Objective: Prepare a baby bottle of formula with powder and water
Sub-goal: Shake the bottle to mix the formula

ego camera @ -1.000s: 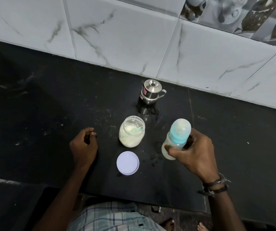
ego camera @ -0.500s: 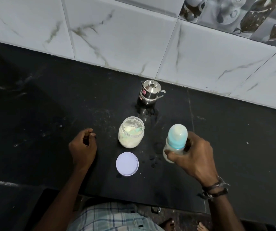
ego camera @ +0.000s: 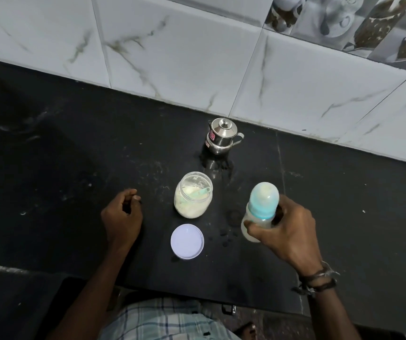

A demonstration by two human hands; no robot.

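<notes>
My right hand (ego camera: 289, 231) grips a capped baby bottle (ego camera: 260, 209) with a teal collar and a clear dome, holding milky liquid; it stands or hovers just above the black counter (ego camera: 74, 155). Left of it is an open clear jar of white formula powder (ego camera: 193, 195) with a teal scoop inside. The jar's white lid (ego camera: 187, 241) lies flat in front of the jar. My left hand (ego camera: 122, 218) rests on the counter left of the jar, fingers curled, holding nothing.
A small lidded steel jug (ego camera: 220, 136) stands behind the jar near the tiled wall (ego camera: 197, 57). Dark droplets and powder specks mark the counter between lid and bottle. The counter's front edge runs just before my checked shirt.
The bottle in my right hand has shifted slightly up and down, blurred as if shaken. My left hand, the jar, lid and jug have stayed where they were.
</notes>
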